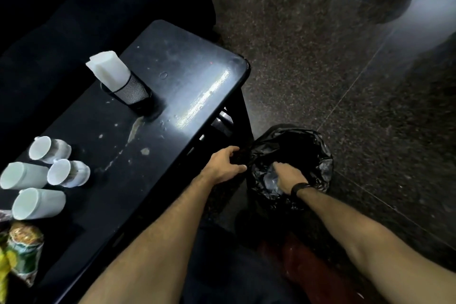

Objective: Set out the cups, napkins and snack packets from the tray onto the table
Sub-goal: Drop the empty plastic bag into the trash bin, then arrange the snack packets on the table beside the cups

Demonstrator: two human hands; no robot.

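Several white cups lie on their sides at the left end of the black table. White napkins stand in a black mesh holder toward the table's far side. Snack packets lie at the table's near left corner, partly cut off by the frame. My left hand grips the rim of a black bin bag beside the table. My right hand reaches down into the bag, its fingers on something crumpled and shiny; its fingertips are hidden.
The bin with the black bag stands on the speckled dark stone floor just right of the table's near right corner. A table leg runs down beside it. Stains and spilled marks cross the tabletop. Darkness lies beyond the table's far side.
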